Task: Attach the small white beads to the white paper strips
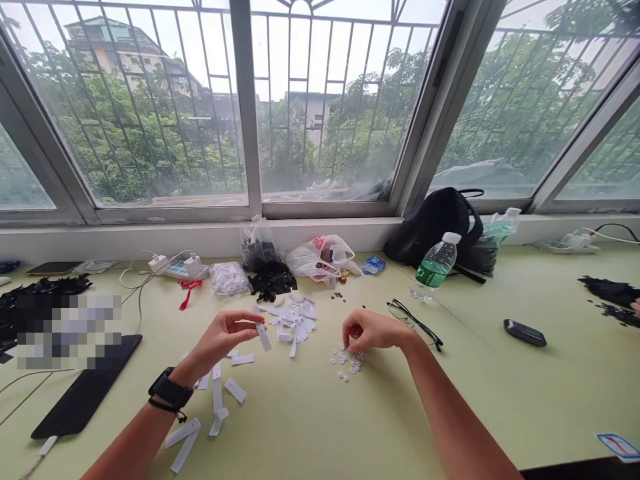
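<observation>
My left hand (239,331), with a black watch (171,389) on its wrist, pinches a small white strip (263,337) between thumb and fingers. Over a scatter of small white rings (343,359) is my right hand (367,331), its fingers curled down to the table; whatever its fingertips hold is hidden. A pile of white strips (295,320) lies between and beyond the hands. More loose white strips (235,391) are spread below and beside my left hand.
Glasses (415,324), a water bottle (436,268) and a black bag (430,227) stand or lie right of centre. Plastic bags (320,260), black strips (273,281) and chargers (192,265) line the back. A black case (525,333) lies right. Another person's hand (637,307) shows at the right edge.
</observation>
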